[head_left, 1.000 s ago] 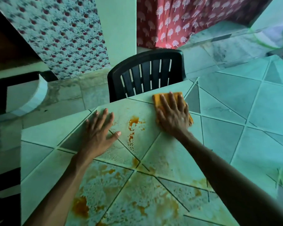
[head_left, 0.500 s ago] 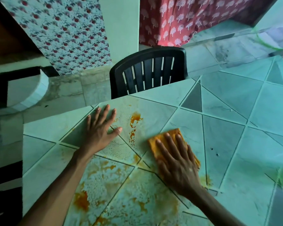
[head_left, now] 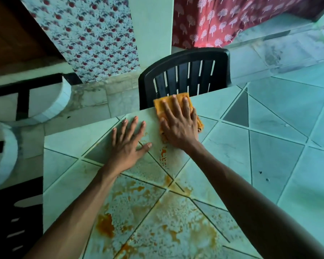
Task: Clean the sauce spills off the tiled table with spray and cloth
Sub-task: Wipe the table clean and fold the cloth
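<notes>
**Cloth under right hand at far table edge**

Cloth lies at the far edge of the tiled table, at about 12 o'clock from the middle of the view. Its far corner reaches a little over the edge, in front of the black chair. The right hand lies flat on top of the cloth and covers most of it. The cloth shows beyond the fingertips at 12 o'clock and as a small piece at 4 o'clock of the hand.

The fingers of the right hand are straight and a little spread, and they press the cloth down on the tile without curling around it. The left hand is at 8 o'clock of the right hand, near it but apart. It rests flat on the tile with fingers wide spread and thumb pointing to 3 o'clock, and it holds nothing.

The cloth is orange-yellow and looks folded, with a ridge running along it.

The sauce spills are orange. A thin streak is at 6 o'clock of the right hand, and bigger blotches lie between the two forearms, inside a whitish, foamy wet film.
</notes>
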`<act>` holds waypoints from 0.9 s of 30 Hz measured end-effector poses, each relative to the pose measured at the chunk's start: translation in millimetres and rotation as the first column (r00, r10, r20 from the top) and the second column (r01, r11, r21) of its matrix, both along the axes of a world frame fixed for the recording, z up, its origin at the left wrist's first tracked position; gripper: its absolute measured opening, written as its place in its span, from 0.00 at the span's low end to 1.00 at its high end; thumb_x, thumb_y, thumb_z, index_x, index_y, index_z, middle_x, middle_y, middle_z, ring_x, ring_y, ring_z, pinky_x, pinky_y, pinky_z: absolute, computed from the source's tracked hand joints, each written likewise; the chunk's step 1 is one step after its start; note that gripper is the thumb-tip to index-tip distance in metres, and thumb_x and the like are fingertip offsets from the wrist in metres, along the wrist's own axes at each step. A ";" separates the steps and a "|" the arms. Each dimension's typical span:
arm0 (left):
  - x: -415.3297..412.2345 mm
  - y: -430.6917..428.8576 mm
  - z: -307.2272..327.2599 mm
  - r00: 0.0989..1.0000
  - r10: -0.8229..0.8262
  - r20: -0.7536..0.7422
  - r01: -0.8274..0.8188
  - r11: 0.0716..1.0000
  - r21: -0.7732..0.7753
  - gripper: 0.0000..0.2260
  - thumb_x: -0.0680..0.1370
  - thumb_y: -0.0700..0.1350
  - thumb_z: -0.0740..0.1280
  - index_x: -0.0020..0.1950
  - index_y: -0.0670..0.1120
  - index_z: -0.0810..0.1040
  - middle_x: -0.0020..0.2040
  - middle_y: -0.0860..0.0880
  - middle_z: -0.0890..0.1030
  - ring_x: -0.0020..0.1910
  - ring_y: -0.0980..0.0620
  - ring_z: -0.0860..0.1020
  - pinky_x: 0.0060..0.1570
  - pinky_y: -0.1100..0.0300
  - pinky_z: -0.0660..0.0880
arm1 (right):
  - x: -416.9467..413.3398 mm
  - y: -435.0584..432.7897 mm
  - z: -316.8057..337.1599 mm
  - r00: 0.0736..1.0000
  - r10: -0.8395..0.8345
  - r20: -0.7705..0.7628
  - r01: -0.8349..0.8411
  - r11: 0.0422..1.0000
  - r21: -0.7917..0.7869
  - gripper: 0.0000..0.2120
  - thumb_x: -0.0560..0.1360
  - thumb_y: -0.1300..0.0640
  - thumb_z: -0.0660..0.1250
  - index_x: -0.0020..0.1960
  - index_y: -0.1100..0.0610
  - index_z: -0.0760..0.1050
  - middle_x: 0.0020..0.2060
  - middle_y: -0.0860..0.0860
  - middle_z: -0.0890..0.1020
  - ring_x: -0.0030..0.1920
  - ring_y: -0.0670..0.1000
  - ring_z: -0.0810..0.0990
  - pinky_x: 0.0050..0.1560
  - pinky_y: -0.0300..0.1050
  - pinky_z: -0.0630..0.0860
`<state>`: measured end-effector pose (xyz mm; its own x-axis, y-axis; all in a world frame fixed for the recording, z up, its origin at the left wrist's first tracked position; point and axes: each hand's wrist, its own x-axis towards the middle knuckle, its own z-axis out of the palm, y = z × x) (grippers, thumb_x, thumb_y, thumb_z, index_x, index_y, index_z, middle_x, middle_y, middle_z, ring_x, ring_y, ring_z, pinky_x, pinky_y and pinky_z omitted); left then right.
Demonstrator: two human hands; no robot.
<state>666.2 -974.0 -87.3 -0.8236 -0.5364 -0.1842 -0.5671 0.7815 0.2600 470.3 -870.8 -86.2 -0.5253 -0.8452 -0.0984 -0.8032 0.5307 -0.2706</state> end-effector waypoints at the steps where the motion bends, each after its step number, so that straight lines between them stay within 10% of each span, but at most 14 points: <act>1: -1.2 -0.6 0.3 1.000 0.000 0.007 0.000 1.000 0.007 0.36 0.74 0.73 0.40 0.79 0.61 0.38 0.78 0.56 0.32 0.77 0.51 0.30 0.73 0.46 0.27 | 9.2 19.7 1.6 1.000 0.029 0.004 -0.029 1.000 -0.003 0.31 0.82 0.35 0.42 0.82 0.42 0.41 0.82 0.50 0.41 0.80 0.58 0.35 0.78 0.66 0.43; 9: -3.0 0.6 -3.3 1.000 -0.003 0.004 0.003 1.000 0.008 0.37 0.74 0.73 0.40 0.79 0.60 0.39 0.79 0.55 0.32 0.77 0.49 0.30 0.73 0.43 0.28 | 89.6 210.5 12.8 0.996 0.089 -0.032 -0.088 0.996 0.033 0.30 0.83 0.40 0.54 0.81 0.42 0.50 0.82 0.47 0.50 0.82 0.58 0.46 0.76 0.64 0.55; 20: -4.8 0.1 -6.5 1.000 0.026 0.006 -0.026 1.000 0.007 0.39 0.72 0.76 0.38 0.79 0.61 0.39 0.79 0.57 0.34 0.77 0.51 0.31 0.74 0.44 0.30 | 8.5 -37.7 6.1 0.998 -0.067 0.017 0.067 0.997 0.039 0.30 0.82 0.35 0.45 0.82 0.43 0.45 0.82 0.50 0.44 0.81 0.60 0.38 0.77 0.68 0.41; 27: -6.4 -0.8 -4.4 0.998 0.010 0.066 -0.011 1.000 0.020 0.40 0.70 0.74 0.38 0.79 0.59 0.37 0.78 0.56 0.31 0.77 0.50 0.29 0.73 0.44 0.28 | 63.9 73.7 3.1 0.998 0.057 -0.024 -0.057 0.998 -0.013 0.29 0.83 0.36 0.46 0.81 0.40 0.43 0.82 0.48 0.43 0.81 0.56 0.37 0.79 0.63 0.45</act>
